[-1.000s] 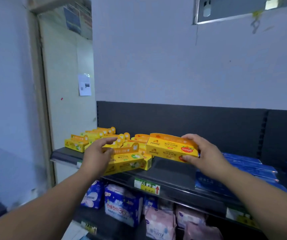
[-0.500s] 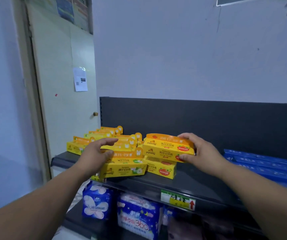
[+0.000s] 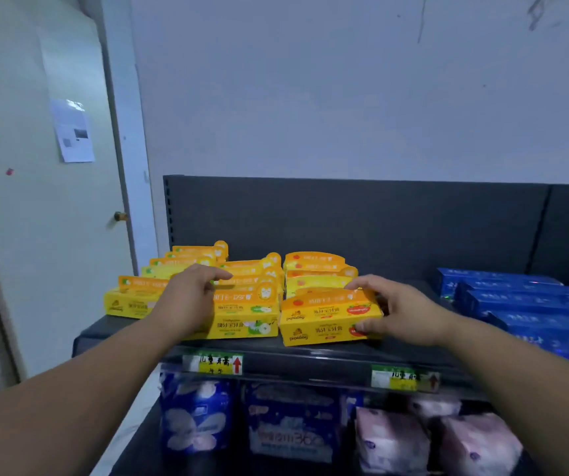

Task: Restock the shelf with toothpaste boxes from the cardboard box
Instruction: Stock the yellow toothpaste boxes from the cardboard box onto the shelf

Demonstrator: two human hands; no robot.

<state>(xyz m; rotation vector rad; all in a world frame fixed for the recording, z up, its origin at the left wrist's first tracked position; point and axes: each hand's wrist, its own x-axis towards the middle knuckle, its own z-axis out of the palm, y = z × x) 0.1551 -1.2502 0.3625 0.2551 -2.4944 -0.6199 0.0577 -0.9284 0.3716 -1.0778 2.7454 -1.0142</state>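
right hand (image 3: pixel 400 314) at 3 o'clock pinches a yellow-orange cardboard toothpaste box (image 3: pixel 324 308), best squared on its stack; spread left hand (image 3: pixel 187 300) at 9 o'clock steadies neighbouring boxes (image 3: pixel 242 324).

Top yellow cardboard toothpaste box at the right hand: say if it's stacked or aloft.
Stacked: the top yellow cardboard box lies flat on a matching box; the right hand grips their right ends.

Shelf (image 3: pixel 310 360), centre frame: rows of yellow toothpaste boxes (image 3: pixel 242 324). Right hand (image 3: pixel 403 314) grips front-right box (image 3: pixel 324 307); left hand (image 3: pixel 187 300) rests on middle row.
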